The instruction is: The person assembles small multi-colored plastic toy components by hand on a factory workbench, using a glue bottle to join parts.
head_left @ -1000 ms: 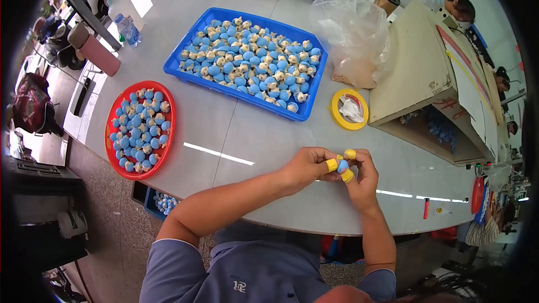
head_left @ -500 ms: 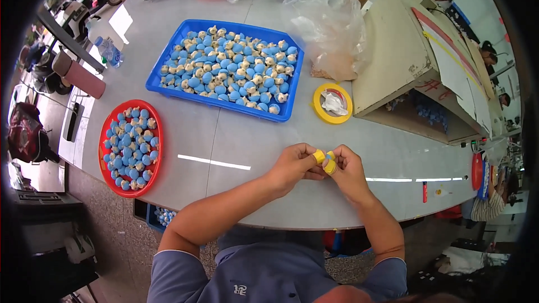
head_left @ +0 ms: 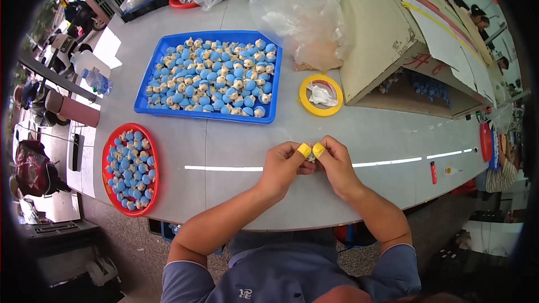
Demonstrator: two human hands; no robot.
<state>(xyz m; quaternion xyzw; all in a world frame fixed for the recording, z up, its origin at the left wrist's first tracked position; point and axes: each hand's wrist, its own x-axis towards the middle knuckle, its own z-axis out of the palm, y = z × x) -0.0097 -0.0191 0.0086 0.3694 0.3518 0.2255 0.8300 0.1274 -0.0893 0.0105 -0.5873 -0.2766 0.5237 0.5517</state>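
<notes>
My left hand (head_left: 282, 167) and my right hand (head_left: 338, 167) meet over the near part of the table, both closed with thumbs pressed side by side. Yellow tape wraps each thumb tip. Pinched between the fingers of both hands is a small pale piece (head_left: 310, 157), mostly hidden, so its kind cannot be made out. Beyond the hands lies a blue tray (head_left: 205, 115) heaped with small blue-and-cream figures (head_left: 213, 76). To the left, a round red tray (head_left: 106, 177) holds more of the same figures.
A yellow tape roll (head_left: 335, 104) with white crumpled paper lies past my hands, beside a clear plastic bag (head_left: 300, 22). An open-fronted box (head_left: 376, 50) stands at right, blue pieces inside. A red marker-like stick (head_left: 433, 173), pink flask (head_left: 78, 109) and water bottle (head_left: 98, 81) are nearby.
My view has shifted, so the trays and box sit differently in the picture. Both hands have drawn together, with the taped thumbs now upright side by side; the blue bit between them no longer shows.
</notes>
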